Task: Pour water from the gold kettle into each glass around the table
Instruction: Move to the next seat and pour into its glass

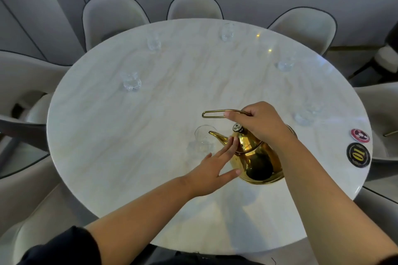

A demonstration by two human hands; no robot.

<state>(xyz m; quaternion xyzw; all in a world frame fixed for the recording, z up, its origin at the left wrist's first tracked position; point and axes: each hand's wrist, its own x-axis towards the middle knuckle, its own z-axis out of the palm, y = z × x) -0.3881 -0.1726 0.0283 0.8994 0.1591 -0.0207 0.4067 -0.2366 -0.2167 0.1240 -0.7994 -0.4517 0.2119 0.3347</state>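
Altogether six glasses (203, 139), one kettle (256, 157)

The kettle (256, 157) is polished gold metal, mirror-glossy, with a thin wire handle (215, 113) and a ribbed silvery lid knob (237, 128). The table (150, 114) looks like pale veined marble, smooth with a soft sheen. The glasses (131, 82) are clear cut glass. The chairs (112, 17) wear matt grey cloth with dark piping.

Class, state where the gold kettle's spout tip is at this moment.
In the head view, the spout tip sits near the table's centre, at the rim of the nearest glass, left of the kettle body and beyond the left hand.
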